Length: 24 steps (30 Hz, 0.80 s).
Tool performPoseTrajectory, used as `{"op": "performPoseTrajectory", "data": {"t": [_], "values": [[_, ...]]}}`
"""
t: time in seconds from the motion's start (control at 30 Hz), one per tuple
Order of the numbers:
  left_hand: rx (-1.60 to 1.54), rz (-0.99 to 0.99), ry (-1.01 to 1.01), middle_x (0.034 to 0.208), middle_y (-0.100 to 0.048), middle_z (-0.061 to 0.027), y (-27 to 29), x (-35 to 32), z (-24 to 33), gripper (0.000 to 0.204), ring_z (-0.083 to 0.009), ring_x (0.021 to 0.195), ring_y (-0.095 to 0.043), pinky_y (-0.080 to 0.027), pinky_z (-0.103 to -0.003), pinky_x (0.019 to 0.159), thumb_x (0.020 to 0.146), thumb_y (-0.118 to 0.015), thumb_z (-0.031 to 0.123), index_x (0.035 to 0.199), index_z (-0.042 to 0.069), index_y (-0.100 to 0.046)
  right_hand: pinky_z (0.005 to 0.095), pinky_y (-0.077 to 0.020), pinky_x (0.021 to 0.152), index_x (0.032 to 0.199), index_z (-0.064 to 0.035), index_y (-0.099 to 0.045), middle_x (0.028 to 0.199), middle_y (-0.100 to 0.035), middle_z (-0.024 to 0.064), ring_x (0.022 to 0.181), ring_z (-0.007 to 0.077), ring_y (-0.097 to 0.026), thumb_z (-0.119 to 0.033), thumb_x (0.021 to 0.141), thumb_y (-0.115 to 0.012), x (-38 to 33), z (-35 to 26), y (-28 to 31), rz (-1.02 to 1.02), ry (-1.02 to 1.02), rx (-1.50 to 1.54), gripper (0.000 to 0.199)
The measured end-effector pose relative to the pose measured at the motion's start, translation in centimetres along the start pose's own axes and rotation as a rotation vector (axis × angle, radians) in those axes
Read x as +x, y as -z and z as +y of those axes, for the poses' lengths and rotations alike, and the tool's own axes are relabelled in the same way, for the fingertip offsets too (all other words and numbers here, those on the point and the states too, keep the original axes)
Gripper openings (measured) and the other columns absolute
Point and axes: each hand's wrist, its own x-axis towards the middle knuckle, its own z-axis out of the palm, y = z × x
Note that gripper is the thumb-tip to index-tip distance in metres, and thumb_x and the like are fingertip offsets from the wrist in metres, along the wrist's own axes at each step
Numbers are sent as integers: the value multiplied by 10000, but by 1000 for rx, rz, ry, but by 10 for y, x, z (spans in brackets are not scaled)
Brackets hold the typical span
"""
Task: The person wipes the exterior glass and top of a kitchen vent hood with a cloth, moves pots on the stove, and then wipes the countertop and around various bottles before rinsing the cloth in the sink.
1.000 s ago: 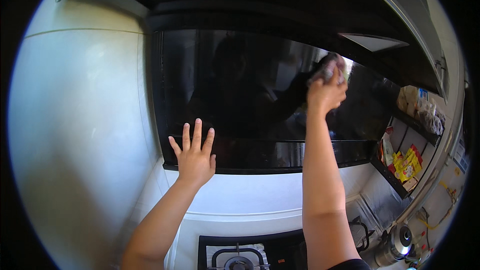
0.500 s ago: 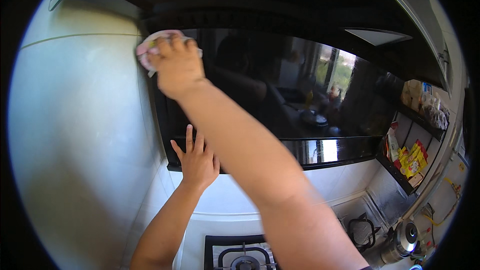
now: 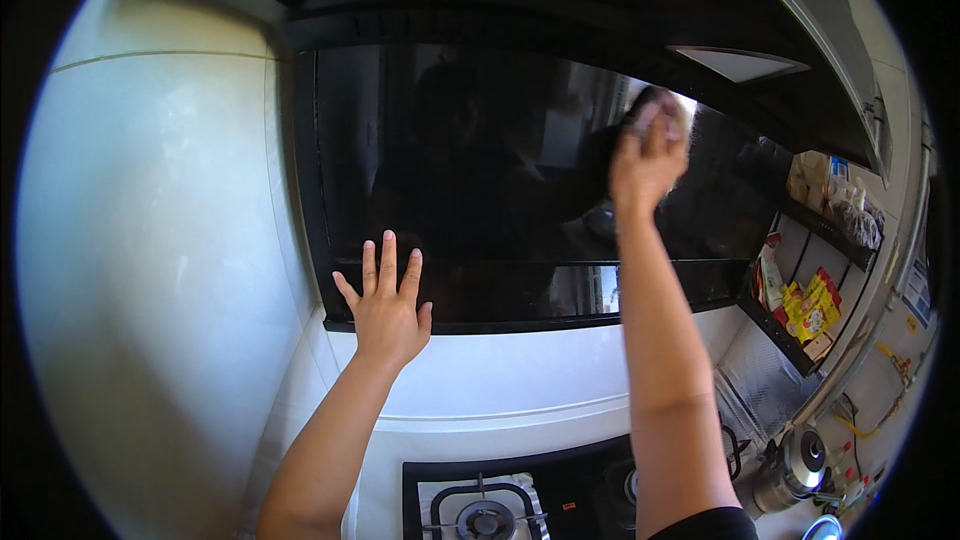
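A glossy black range hood panel (image 3: 480,170) fills the middle of the view and mirrors a window and my own shape. Near its upper right, my right hand (image 3: 648,165) presses a pinkish cloth (image 3: 655,115) against the surface; hand and cloth are slightly smeared by motion, and the fingers lie over the cloth. My left hand (image 3: 390,310) rests flat with fingers spread on the panel's lower left edge, holding nothing.
Below lies a gas stove (image 3: 485,520) with black pan supports. At the right, a black wall rack (image 3: 790,340) carries a yellow packet (image 3: 812,305) and bags. A metal kettle (image 3: 803,460) stands lower right. Pale tiled wall (image 3: 170,240) borders the left.
My right hand has swept the cloth from the panel's upper left corner across to its upper right. My left hand stays at the lower left, fingers more spread.
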Motion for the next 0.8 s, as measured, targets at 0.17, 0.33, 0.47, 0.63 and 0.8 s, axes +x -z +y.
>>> {"op": "performPoseTrajectory", "data": {"t": [0.17, 0.33, 0.47, 0.63, 0.8], "values": [[15, -10, 19, 1570, -138, -145, 1, -7, -1, 674, -362, 1435, -160, -47, -716, 1049, 751, -721, 218, 1373, 120, -479, 602, -328, 986, 1141, -160, -652, 1333, -458, 147, 1276, 438, -369, -109, 801, -577, -140, -26, -19, -671, 759, -321, 351], [0, -6, 20, 1562, -173, -130, -3, -18, -8, 574, -358, 1424, -188, -50, -713, 1052, 730, -731, 211, 1262, 65, -573, 471, -407, 924, 976, -165, -692, 1211, -517, 69, 1202, 333, -450, -177, 770, -660, -165, 4, 31, -951, 1098, -151, 209], [35, 28, 27, 1542, -219, -156, -3, -22, -17, 463, -355, 1422, -199, -43, -711, 1054, 754, -716, 220, 1179, 56, -634, 484, -405, 924, 1085, -197, -659, 1231, -527, 82, 1194, 371, -454, -131, 731, -687, -89, -61, -33, -584, 983, -140, 362], [15, 76, 6, 1469, -346, -189, -2, -24, -16, 345, -368, 1404, -232, -37, -722, 1047, 771, -685, 221, 1073, 54, -682, 512, -399, 930, 1084, -214, -678, 1299, -501, 75, 1203, 411, -435, -68, 744, -665, -76, -80, -85, -416, 870, -250, 370], [16, 159, 21, 1314, -539, -149, -7, -34, -25, 248, -345, 1336, -355, -45, -694, 1068, 751, -698, 223, 951, 79, -722, 490, -390, 968, 1000, -165, -697, 1249, -541, 60, 1256, 345, -418, -188, 814, -628, -183, -23, -35, -973, 1111, -94, 200]]}}
